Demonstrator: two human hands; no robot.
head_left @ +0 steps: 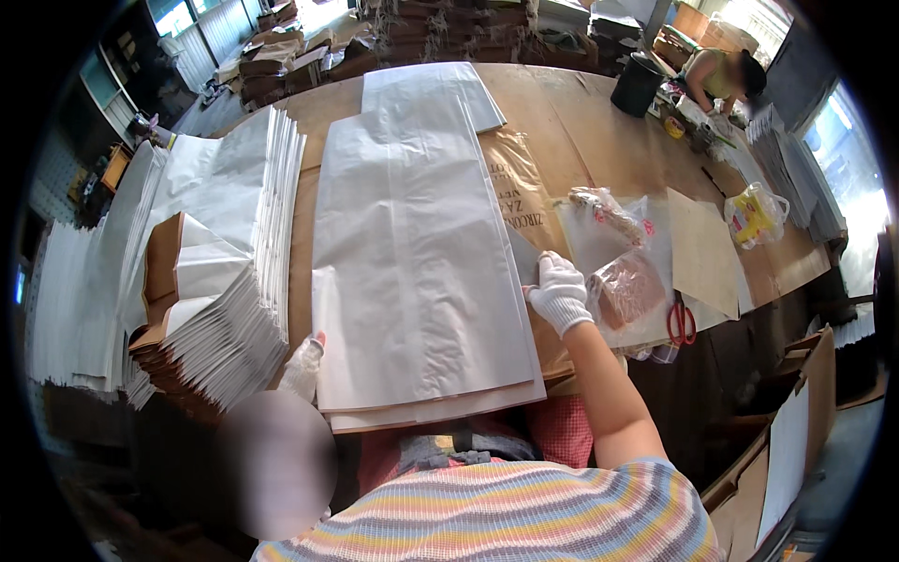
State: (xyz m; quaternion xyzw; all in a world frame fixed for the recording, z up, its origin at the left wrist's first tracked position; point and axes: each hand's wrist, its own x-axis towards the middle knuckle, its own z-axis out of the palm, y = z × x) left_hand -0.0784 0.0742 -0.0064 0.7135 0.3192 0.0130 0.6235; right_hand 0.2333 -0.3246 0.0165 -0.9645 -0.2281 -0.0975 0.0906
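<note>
A stack of long white paper sacks point(412, 244) lies lengthwise in front of me, its near end at the table's front edge. My left hand point(302, 368), in a white glove with a bare fingertip showing, is at the stack's near left edge; most of its fingers are hidden. Beside the right edge, my right hand point(560, 292), also in a white glove, has its fingers curled in and its thumb toward the sacks. What it holds, if anything, is hidden. Under the stack's right side shows a brown printed paper sack point(521, 183).
Piles of folded white sacks point(225, 178) stand at the left, with brown-lined ones point(201, 318) nearer me. Right of my hand lie a plastic-wrapped pinkish block point(629, 288), red-handled scissors point(681, 321) and a plastic bag point(757, 215). A black bucket point(637, 84) and a bending person point(716, 80) are far right.
</note>
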